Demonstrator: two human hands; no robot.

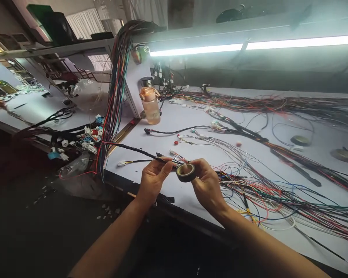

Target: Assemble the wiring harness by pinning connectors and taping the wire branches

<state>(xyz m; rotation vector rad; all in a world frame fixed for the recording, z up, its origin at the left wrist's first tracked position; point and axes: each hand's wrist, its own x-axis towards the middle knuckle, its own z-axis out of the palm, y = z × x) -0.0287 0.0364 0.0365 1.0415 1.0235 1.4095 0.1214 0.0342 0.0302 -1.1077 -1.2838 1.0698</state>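
Near the table's front edge, my left hand [154,177] pinches a black-wrapped wire harness [130,148] between thumb and fingers. That harness runs up to the left, toward a hanging bundle of coloured wires. Close beside it, my right hand [206,181] grips a roll of black tape [186,173], its round core facing up toward me. The roll sits right by the harness; whether a strip of tape joins them I cannot tell. Behind my hands lie a white connector [173,153] on short wires and a small red connector [176,143].
A thick wire bundle [116,85] hangs from the shelf at left. A drink bottle [150,104] stands behind. Loose wires [278,193] spread over the right side, with a tape roll [300,140] farther back. Connectors [88,141] and a plastic bag [81,181] crowd the left edge.
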